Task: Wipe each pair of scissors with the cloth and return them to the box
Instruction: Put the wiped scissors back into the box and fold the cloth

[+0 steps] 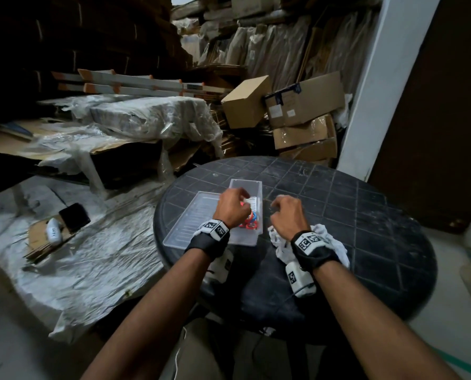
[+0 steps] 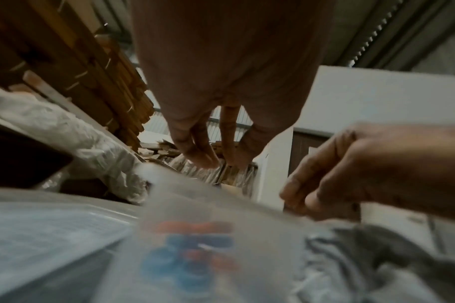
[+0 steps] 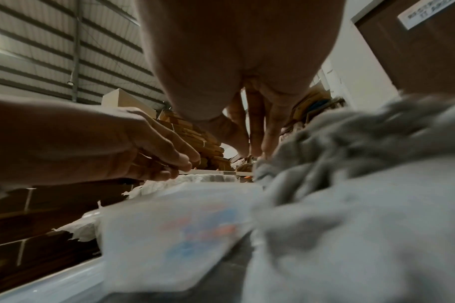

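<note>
Left hand (image 1: 233, 205) hovered over the clear plastic box (image 1: 246, 209), fingers loosely curled, holding nothing visible. Red and blue scissors (image 1: 250, 222) lay in the box just below that hand. Right hand (image 1: 287, 216) hung loosely curled and empty above the dark round desk (image 1: 338, 204), white cloth (image 1: 327, 242) under its wrist. Box lid (image 1: 193, 215) sat left of the left hand.

A storeroom or warehouse corner

Cardboard boxes (image 1: 291, 105) are piled at the far side, and flattened cartons (image 1: 270, 48) are stacked behind them. Bundles wrapped in plastic sheet (image 1: 146, 119) are seen at the left, and a corrugated metal roof (image 3: 52, 51) is seen above.
</note>
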### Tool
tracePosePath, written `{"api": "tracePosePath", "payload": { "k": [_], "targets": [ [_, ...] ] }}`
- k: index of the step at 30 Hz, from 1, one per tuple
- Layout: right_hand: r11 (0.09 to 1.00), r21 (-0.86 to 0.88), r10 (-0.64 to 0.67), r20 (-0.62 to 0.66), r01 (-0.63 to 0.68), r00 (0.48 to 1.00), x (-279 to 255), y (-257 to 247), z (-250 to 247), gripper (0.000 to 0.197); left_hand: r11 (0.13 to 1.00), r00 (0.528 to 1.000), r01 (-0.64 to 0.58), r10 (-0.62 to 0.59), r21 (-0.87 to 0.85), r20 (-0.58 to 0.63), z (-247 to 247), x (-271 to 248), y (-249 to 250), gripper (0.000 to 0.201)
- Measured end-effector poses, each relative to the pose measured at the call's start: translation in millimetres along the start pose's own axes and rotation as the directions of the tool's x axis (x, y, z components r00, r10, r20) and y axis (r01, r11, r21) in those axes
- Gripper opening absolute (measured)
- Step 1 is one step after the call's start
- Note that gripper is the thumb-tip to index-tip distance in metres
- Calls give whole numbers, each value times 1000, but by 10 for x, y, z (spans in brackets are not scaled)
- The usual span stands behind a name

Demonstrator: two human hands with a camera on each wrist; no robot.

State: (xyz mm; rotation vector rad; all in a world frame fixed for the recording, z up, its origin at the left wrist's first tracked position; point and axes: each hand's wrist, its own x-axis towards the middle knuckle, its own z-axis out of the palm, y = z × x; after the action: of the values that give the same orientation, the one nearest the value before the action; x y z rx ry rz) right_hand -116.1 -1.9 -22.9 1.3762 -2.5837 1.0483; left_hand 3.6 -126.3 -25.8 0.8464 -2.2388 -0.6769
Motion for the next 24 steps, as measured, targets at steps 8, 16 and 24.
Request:
{"api": "tracePosePath", "payload": {
  "k": [8, 16, 24],
  "targets": [
    [938, -216, 308, 170, -270, 936, -283, 758, -700, 77, 987, 893, -159, 131, 29, 431, 463, -169, 821, 45],
    [945, -143, 324, 313, -293, 893, -488, 1305, -821, 80, 913, 775, -331, 119, 238, 621, 1101, -156, 1092, 46],
    [924, -40, 382, 103, -380, 918, -146, 1819, -904, 38, 950, 852, -308, 253, 49, 458, 1622, 146, 1249, 56]
  ]
}}
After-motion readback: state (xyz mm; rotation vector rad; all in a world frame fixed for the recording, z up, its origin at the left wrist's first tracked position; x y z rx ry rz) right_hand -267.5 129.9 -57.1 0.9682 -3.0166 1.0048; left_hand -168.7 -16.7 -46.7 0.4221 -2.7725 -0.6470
